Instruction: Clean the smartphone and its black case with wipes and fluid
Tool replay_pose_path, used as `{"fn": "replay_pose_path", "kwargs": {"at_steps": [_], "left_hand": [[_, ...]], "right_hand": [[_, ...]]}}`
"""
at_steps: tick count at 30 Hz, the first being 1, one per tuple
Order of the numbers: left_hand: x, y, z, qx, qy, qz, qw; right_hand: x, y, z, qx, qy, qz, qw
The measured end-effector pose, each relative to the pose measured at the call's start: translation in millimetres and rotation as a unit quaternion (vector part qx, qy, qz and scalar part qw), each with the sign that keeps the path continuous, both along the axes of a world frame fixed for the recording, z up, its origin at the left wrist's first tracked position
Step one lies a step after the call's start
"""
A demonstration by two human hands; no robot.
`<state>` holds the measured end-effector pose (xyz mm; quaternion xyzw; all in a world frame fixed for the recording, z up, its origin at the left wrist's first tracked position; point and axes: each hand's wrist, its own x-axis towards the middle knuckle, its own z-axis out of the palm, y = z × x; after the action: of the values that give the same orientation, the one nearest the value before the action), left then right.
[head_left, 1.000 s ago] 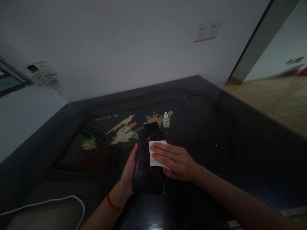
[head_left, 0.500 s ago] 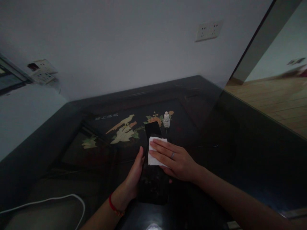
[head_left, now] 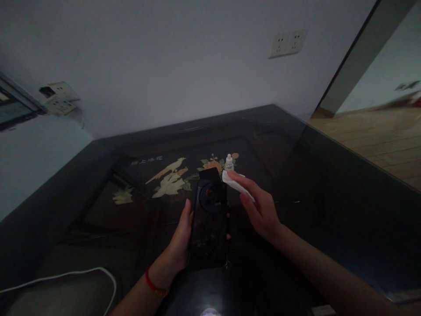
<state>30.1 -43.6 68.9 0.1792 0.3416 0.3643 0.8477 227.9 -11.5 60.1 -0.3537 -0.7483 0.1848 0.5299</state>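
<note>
My left hand (head_left: 180, 239) grips a black phone (head_left: 209, 237) from its left side and beneath, with fingertips showing at its right edge. The phone's back faces me, a large round camera ring near its upper end. Just beyond that end lies a flat dark object (head_left: 210, 174), partly covered by the phone. To the right, my right hand (head_left: 263, 210) holds a folded white tissue (head_left: 235, 182) between thumb and fingers, apart from the phone. A small clear dropper bottle (head_left: 229, 163) with a white cap stands upright behind the tissue, its lower part hidden.
The glossy black tabletop (head_left: 131, 245) carries a painted bird and flowers. A white cable (head_left: 66, 274) curves over the lower left. Behind the table rises a white wall (head_left: 177, 66) with sockets (head_left: 287, 43); wooden floor (head_left: 378, 136) lies at right.
My right hand has lifted the tissue off the phone's back and moved it right, uncovering the camera ring. The phone has tilted slightly in my left hand.
</note>
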Motion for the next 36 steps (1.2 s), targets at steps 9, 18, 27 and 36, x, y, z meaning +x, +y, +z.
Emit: {"fn": "replay_pose_path", "kwargs": {"at_steps": [9,18,27,36], "left_hand": [[5,-8,1.1,-0.030,0.040,-0.042,0.998],[3,-10,1.2,-0.085,0.128,-0.046,0.987],[9,-12,10.9,-0.090,0.161,-0.031,0.982],[4,-9,-3.3,-0.047,0.075,-0.016,0.996]], "right_hand": [[-8,-3,-1.2,0.095,-0.166,0.078,0.978],[-7,-4,0.9,0.155,-0.170,0.031,0.973],[-5,-4,-1.3,0.192,-0.194,0.007,0.962],[-10,-10,-2.8,0.209,-0.209,0.057,0.954]]}}
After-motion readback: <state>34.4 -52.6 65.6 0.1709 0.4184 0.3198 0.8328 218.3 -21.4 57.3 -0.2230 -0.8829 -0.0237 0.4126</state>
